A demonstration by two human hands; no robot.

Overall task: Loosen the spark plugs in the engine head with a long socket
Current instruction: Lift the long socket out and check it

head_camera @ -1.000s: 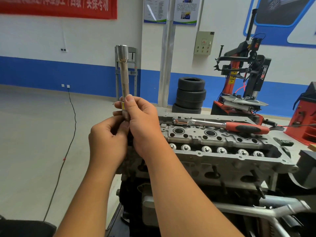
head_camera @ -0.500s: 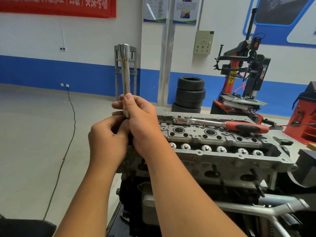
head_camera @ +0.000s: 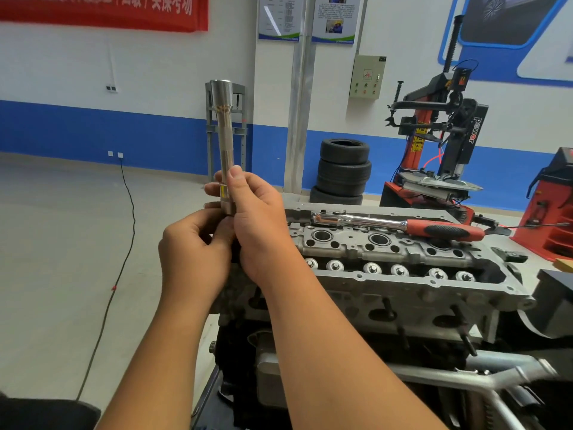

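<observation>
The socket [head_camera: 224,144] stands upright in the air at the left end of the head [head_camera: 403,274], its lower end pinched between the curled fingers and thumb of the right hand [head_camera: 260,225], while the left hand [head_camera: 192,259] curls round its base just below.

both forearms reach forward, left hand [head_camera: 193,256] and right hand [head_camera: 263,228] pressed together, fingers curled around a long socket [head_camera: 224,144] held upright.
</observation>
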